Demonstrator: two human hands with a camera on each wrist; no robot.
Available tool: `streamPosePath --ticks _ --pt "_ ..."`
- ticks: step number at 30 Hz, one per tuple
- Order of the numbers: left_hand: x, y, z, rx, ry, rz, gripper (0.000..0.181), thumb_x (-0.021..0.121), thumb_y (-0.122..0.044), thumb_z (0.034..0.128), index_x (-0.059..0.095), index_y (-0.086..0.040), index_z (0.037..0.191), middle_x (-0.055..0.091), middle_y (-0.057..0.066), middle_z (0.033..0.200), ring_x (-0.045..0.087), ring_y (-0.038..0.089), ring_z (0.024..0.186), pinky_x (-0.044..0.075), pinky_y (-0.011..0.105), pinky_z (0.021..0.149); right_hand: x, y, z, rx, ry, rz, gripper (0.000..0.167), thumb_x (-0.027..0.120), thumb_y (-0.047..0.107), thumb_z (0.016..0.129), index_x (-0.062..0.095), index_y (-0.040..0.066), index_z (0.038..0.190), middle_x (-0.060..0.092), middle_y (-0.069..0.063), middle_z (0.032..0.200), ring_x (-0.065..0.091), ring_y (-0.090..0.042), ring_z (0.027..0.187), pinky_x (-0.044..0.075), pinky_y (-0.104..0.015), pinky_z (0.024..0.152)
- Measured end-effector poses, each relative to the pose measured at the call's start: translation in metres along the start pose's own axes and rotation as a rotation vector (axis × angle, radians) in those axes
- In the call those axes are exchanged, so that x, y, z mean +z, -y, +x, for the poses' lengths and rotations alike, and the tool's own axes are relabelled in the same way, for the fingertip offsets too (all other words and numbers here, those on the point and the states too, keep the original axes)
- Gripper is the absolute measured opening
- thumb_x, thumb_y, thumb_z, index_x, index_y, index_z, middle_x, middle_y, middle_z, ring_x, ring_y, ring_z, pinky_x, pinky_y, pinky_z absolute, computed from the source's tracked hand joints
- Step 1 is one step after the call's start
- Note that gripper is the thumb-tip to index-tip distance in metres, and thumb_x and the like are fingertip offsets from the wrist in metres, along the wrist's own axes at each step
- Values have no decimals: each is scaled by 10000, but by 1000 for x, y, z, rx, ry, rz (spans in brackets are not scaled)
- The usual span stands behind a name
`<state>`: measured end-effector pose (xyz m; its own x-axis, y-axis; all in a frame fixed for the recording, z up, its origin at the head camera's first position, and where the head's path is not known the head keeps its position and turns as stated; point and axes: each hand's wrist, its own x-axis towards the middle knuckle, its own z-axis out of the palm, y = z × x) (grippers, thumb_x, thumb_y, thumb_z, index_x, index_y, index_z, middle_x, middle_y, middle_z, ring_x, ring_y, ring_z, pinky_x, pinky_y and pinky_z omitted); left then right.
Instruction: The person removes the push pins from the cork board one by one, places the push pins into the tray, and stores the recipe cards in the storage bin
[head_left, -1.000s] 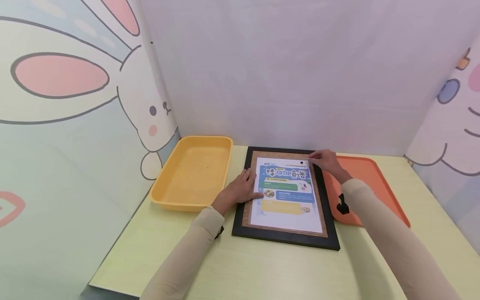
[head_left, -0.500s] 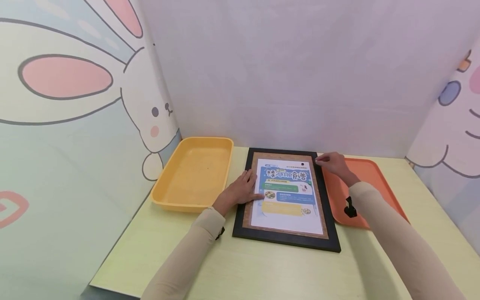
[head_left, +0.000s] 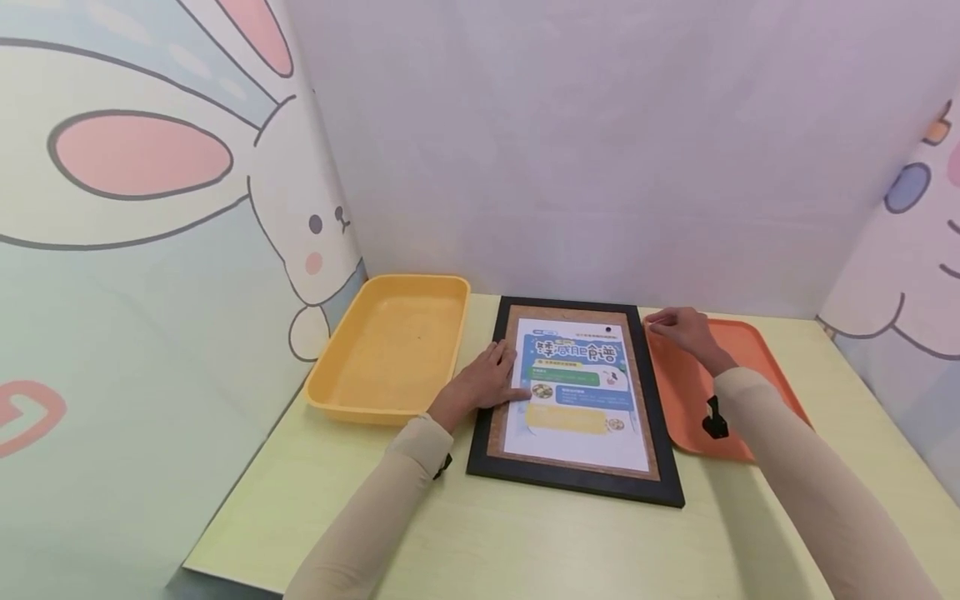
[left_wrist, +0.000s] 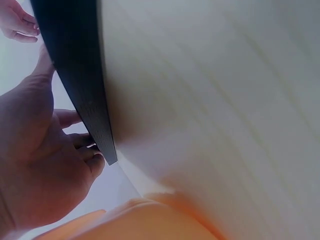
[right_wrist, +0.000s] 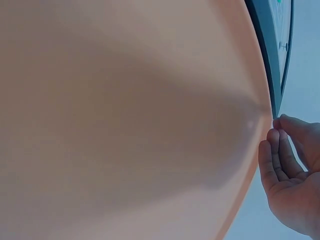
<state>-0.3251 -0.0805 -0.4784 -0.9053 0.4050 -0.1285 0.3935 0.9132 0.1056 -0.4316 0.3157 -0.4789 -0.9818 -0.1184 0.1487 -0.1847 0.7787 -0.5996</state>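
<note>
Beginning at the near side, the tabletop (head_left: 570,542) carries the board (head_left: 570,478), with the sheet (head_left: 577,396) flat inside its dark frame. The left hand (head_left: 483,379) rests on the board's left border, fingers extended, thumb over the sheet. The yellow tray (head_left: 390,350) stands left of the board; the orange tray (head_left: 693,396) lies just right of it. A dark pin (head_left: 608,329) shows near the sheet's far right corner. The right hand (head_left: 686,327) is over the orange tray's far left corner, well apart from the left hand, fingertips drawn together; whether they pinch anything cannot be told. Change: the right hand has shifted right, from beside the pin to off the board. Judgement: the left hand and the pin now appear to steady the sheet. Beyond stands the wall (head_left: 562,167).
</note>
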Motion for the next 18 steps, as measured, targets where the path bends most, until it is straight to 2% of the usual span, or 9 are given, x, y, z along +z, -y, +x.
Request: streamPosePath --ticks 7,14,18 --pt "-1 0 -1 12 -1 3 1021 525 -725 962 204 -49 1657 143 184 1724 169 334 1588 228 433 1257 0 -10 1 41 21 17 323 662 122 1024 667 -100 1259 649 -360 1224 614 -509 1126 526 -605 985" --pt "0 1 0 3 -5 15 1026 528 -736 954 215 -58 1656 152 177 1724 177 328 1587 234 431 1256 3 -17 2 49 32 40 329 653 139 1029 673 -98 1257 652 -354 1231 630 -499 1120 563 -552 951" --pt "1 1 1 4 -4 11 1026 531 -731 957 211 -52 1656 147 179 1725 170 326 1588 226 429 1260 4 -19 2 59 33 52 352 653 161 1031 664 -99 1269 641 -355 1261 618 -504 1151 544 -574 975"
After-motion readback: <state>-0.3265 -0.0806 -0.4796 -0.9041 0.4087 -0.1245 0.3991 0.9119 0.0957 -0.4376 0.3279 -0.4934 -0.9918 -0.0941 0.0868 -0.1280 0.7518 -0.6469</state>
